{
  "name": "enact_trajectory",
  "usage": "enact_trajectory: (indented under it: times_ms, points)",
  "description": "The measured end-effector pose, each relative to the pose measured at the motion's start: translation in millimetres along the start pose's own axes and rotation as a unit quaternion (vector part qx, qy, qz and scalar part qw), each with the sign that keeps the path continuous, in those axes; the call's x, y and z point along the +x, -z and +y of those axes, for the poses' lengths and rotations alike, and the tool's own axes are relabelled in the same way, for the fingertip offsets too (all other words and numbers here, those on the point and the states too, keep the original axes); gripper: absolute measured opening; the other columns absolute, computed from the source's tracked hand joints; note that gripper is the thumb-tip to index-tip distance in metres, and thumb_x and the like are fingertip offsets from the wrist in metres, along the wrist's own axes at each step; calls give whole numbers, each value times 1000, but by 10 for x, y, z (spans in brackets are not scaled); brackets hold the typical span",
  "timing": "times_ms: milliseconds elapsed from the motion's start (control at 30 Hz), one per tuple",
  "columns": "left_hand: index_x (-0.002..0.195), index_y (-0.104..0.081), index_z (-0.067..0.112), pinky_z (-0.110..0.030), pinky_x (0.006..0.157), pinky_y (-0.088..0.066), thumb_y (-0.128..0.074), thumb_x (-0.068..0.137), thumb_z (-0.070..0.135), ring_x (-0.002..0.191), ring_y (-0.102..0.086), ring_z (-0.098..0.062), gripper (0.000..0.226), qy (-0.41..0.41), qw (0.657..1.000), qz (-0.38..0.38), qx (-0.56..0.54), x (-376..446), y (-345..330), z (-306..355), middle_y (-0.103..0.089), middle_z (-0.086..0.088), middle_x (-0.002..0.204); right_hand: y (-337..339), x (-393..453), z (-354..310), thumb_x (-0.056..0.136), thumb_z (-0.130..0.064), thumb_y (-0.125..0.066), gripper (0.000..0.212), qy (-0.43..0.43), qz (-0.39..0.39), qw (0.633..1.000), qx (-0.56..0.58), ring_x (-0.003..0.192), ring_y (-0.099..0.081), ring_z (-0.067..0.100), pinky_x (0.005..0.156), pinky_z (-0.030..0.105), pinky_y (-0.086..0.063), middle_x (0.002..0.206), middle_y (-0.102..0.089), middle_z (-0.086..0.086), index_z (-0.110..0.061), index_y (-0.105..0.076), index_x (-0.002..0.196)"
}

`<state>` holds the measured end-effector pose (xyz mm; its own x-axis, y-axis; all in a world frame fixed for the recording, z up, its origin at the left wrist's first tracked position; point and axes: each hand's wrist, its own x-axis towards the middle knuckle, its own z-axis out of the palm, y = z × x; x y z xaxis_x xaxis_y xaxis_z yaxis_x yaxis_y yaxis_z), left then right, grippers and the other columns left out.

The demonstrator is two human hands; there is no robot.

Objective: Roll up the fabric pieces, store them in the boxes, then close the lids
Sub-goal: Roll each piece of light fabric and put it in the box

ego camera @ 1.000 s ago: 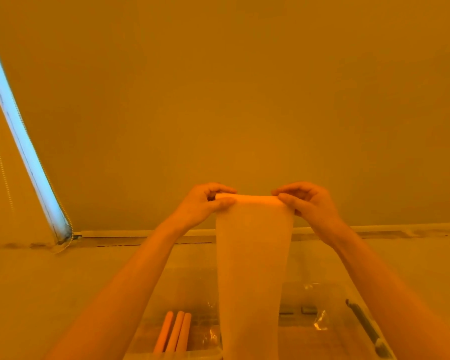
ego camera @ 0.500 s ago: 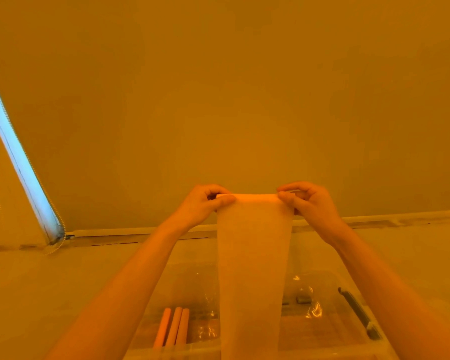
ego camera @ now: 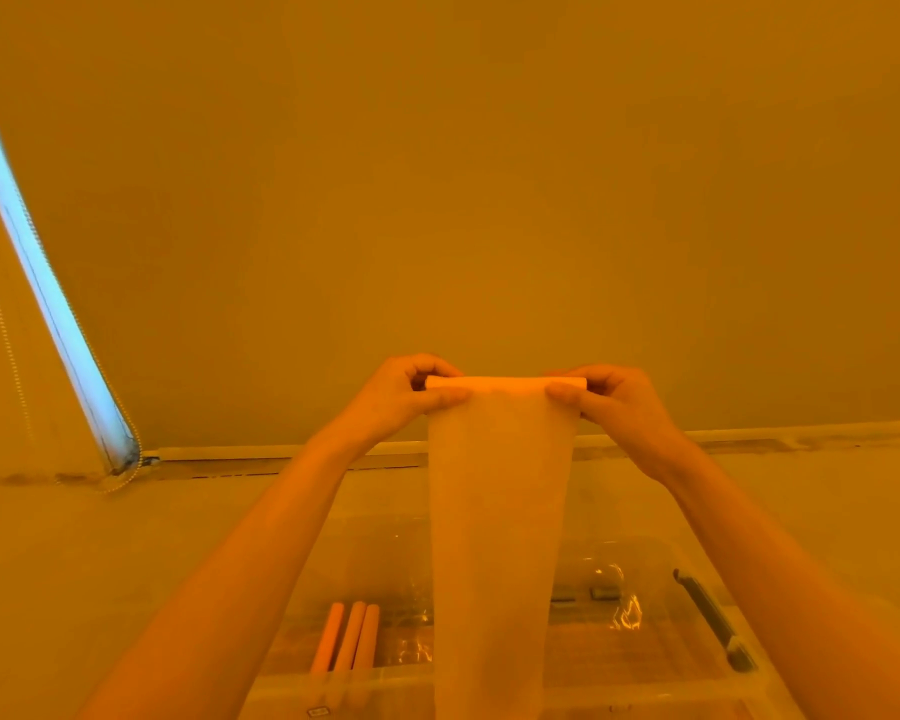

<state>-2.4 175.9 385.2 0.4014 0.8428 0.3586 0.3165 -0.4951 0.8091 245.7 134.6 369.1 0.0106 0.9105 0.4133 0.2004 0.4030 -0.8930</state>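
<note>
- A bright blue-white light strip (ego camera: 48,298) runs slantwise down the far left, ending low against the wall (ego camera: 489,174).
- The whole scene is bathed in orange light, so true colours cannot be told.
- The left hand (ego camera: 398,394) is raised in front of the wall, its fingers curled over the left end of a small roll and its thumb pressed on the near side, pinching the cloth.
- Three rolled fabric pieces (ego camera: 349,636) lie side by side, touching, in the left part of a clear plastic box (ego camera: 333,688) low in the view.
- The fabric piece (ego camera: 494,537) is held up between the two hands, well above the box; its top edge is wound into a thin roll (ego camera: 505,383), and the rest hangs straight down as a pale sheet that hides the middle of the box.
- The right hand (ego camera: 619,402) grips the right end of the roll the same way, fingers bent over the top, thumb on the front.
- A dark handle or clasp (ego camera: 713,621) lies along the right side of the box.
</note>
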Motion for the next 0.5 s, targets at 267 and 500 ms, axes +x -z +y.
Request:
enact_trajectory:
  times_ms: [267,500]
  points:
    - [95,-61,25,-19,53,-37,-56,94,11,61,-51,-9,15,-10,999,28,-25,-15,-41,-24,-56,-7,72,-26,-30,-55,77,2,-71,22,21,-9,999,24,73,-68,3,65,16,-53,84,-73,-8,-12,-71,94]
    - [89,-63,20,-16,60,-46,-67,85,10,64,-57,0,11,7,1000,7,-18,-80,9,4,-62,2,78,-87,-36,14,87,-6,-66,15,-1,24,999,23,64,-64,2,57,18,-52,72,-70,-6,-21,-70,87]
